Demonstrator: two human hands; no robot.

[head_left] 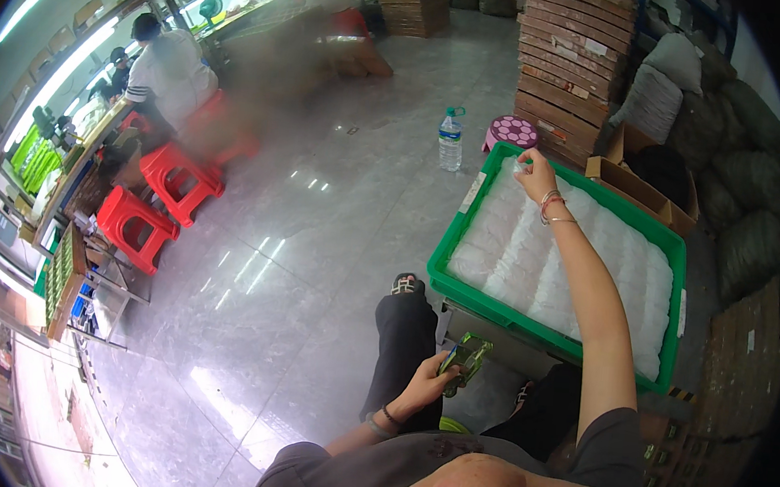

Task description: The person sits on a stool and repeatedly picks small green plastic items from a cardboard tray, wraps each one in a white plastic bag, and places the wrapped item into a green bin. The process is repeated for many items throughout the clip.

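Observation:
My left hand (pixel 434 382) is closed around a small green device (pixel 465 359), held over my lap beside my left knee. My right hand (pixel 535 172) stretches out over a green plastic crate (pixel 443 271) in front of me and pinches the edge of one of the clear plastic packets (pixel 535 264) that fill the crate in rows. Bracelets circle the right wrist. The packets' contents are too small to make out.
A water bottle (pixel 450 140) and a purple dotted stool (pixel 511 131) stand on the glossy grey floor beyond the crate. Stacked cardboard boxes (pixel 570 56), an open carton (pixel 637 185) and sacks are at the right. Red stools (pixel 175 181) and seated workers at a bench are far left.

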